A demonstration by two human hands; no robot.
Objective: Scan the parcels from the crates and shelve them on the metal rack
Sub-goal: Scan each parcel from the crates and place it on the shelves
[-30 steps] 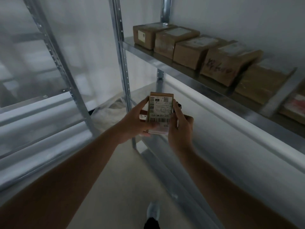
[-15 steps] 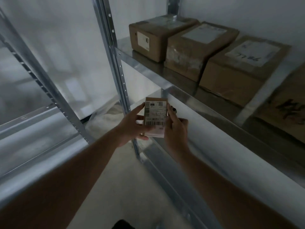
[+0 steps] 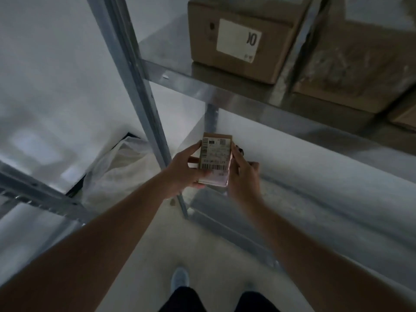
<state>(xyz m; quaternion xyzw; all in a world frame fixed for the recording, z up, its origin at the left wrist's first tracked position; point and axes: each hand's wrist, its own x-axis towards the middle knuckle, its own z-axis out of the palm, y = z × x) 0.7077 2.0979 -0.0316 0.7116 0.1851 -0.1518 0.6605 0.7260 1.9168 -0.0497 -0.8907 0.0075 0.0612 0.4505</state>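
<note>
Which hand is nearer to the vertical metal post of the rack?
Left. The left hand sits right in front of the post; the right hand is beyond the small parcel.

Your forearms are bare right up to the bottom edge of the view; no sleeve, cuff, watch or band shows on either one. Your left hand (image 3: pixel 183 171) and right hand (image 3: pixel 244 176) wear no gloves, and the fingers (image 3: pixel 236 152) carry no rings that can be made out in the dim light. Lower down you wear dark trousers (image 3: pixel 184 299), close to black, with both legs showing at the bottom of the view. One light grey shoe (image 3: pixel 179 278) with a rounded toe pokes out ahead of the left leg; its details are too blurred to tell.
</note>
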